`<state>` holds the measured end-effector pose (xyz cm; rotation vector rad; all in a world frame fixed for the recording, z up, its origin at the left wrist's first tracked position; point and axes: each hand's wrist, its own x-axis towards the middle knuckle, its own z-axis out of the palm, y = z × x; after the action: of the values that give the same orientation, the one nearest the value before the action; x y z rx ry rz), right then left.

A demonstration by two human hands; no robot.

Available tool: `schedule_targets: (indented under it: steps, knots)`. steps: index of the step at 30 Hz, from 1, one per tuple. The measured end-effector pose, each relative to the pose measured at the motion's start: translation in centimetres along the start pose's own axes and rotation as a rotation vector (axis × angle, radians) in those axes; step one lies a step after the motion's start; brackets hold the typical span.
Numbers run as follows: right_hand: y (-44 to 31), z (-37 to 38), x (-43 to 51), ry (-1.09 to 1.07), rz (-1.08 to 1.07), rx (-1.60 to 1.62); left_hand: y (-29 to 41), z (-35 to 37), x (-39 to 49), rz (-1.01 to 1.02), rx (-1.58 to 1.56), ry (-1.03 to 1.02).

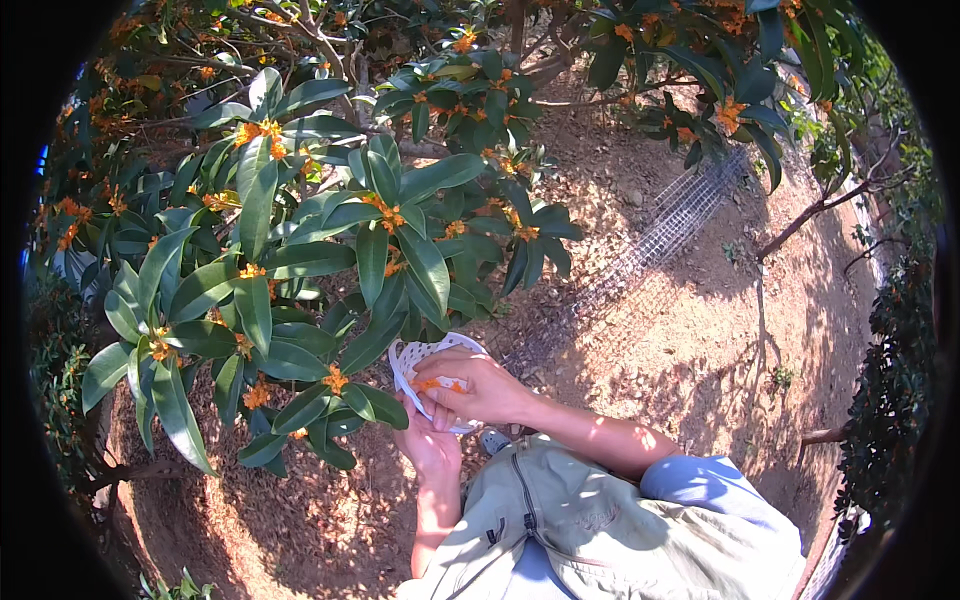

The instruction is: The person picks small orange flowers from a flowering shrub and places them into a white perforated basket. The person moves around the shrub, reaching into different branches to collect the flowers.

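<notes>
A small white perforated plastic basket [403, 360] is held low in front of me, just below the leafy branches. My left hand [433, 448] grips it from beneath, at its near side. Over the basket's opening, my right hand [480, 384] bends its fingers inward and covers much of the inside. Small orange flowers [426, 385] show by the right fingers and thumb; whether they are pinched or lie in the basket I cannot tell. Close to the left hand hangs a sweet osmanthus branch tip with dark green leaves [300, 409] and an orange flower cluster [335, 379].
More leaves and orange flower clusters [388, 214] fill the upper left. Overhead on the right hangs another flowering branch [727, 112]. A strip of plastic mesh [667, 229] lies across the sloping bare soil [675, 337]. At the right stands a thin bare branch [810, 210].
</notes>
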<state>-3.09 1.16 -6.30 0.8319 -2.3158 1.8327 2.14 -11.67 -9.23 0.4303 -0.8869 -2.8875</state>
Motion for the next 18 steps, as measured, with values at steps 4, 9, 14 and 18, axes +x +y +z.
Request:
schedule_targets:
  steps: [4, 9, 14, 18]
  knots:
    - [0.3, -2.5, 0.4, 0.259, -0.014, 0.004, -0.8, 0.7, 0.0, 0.005, 0.052, 0.034]
    - [1.4, -5.8, 5.5, 0.338, -0.346, -0.211, -1.3, 2.3, 0.9, 0.070, 0.102, 0.073]
    - [6.1, -8.1, 8.2, 0.227, -0.334, -0.251, -3.6, 3.5, 3.3, 0.124, 0.200, 0.193]
    - [6.8, -9.1, 8.1, 0.244, -0.275, -0.172, -6.0, 3.5, 5.6, 0.197, 0.327, 0.188]
